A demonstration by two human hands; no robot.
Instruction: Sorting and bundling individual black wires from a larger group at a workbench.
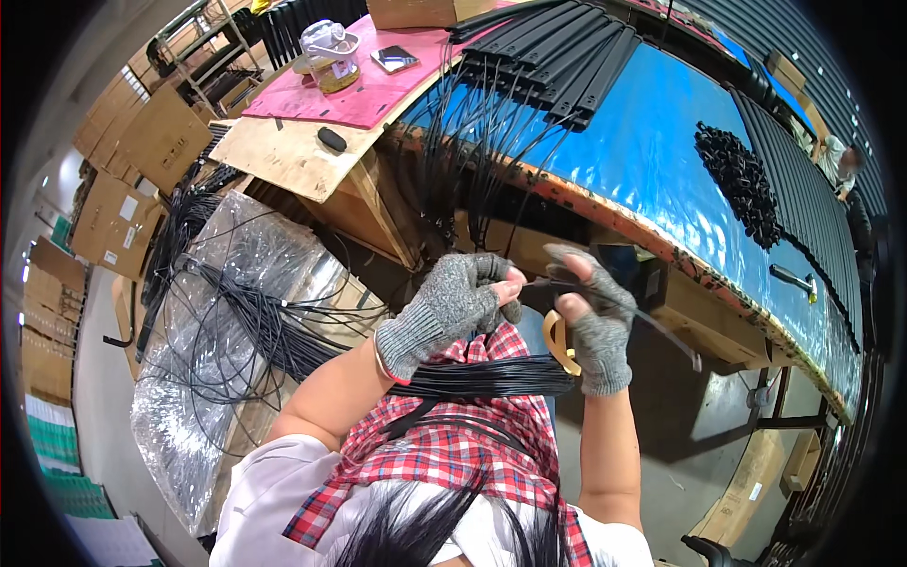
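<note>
**Both gloved hands pinch a thin black cord above the lap**

L hand (pixel 452 304), in a grey fingerless knit glove, is curled w/ thumb & fingertips pressed together on a thin black cord (pixel 537 281). R hand (pixel 593 317), same kind of glove, pinches the same cord just beside it, thumb against forefinger; the hands are near each other, fingertips almost meeting. The cord runs from the pinch past the R hand & down to the right. A yellowish ring-shaped thing (pixel 559 342) sits just behind the R palm; can't tell if it's gripped.

A thick bundle of black cords (pixel 491 378) lies across the person's lap on a red plaid apron (pixel 453 444), under both wrists. More loose cords spill over clear plastic sheeting (pixel 198 340) to the left.

Ahead is a long blue-topped workbench (pixel 652 151) w/ flat black strips (pixel 557 52) stacked at its near end, cords hanging off the edge below them, & a heap of small black parts (pixel 742 184) further right. A pink mat (pixel 368 85) w/ a clear jar (pixel 333 52) & a phone (pixel 394 59) sits on the plywood table on the left
</note>
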